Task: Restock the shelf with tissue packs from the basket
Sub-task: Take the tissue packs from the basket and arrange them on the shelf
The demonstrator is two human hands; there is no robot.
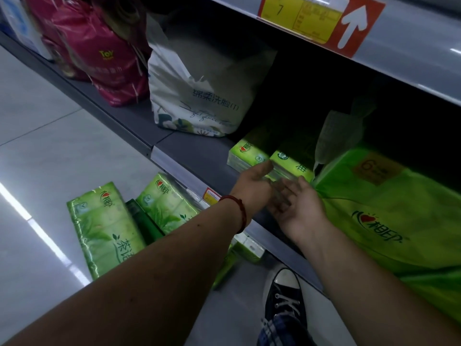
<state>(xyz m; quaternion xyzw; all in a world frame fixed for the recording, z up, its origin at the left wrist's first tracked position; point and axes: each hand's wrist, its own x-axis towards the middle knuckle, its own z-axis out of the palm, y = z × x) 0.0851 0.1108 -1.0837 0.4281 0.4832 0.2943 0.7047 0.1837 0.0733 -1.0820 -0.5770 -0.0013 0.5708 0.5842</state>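
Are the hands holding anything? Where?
Nothing is gripped: the left hand touches the green tissue pack at its front with straight fingers; the right hand is open.

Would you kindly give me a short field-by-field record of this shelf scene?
shelf: grey, lower tier
small green packs: two, side by side on the shelf
left hand: fingers straight, touching the small packs' front
right hand: palm up, holding nothing
spare packs: green, down by the floor
large green pack: on the shelf, right of the small ones

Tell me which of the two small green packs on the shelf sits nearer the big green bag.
The right-hand pack, next to the big green bag; the other pack lies further left, towards the white bag.
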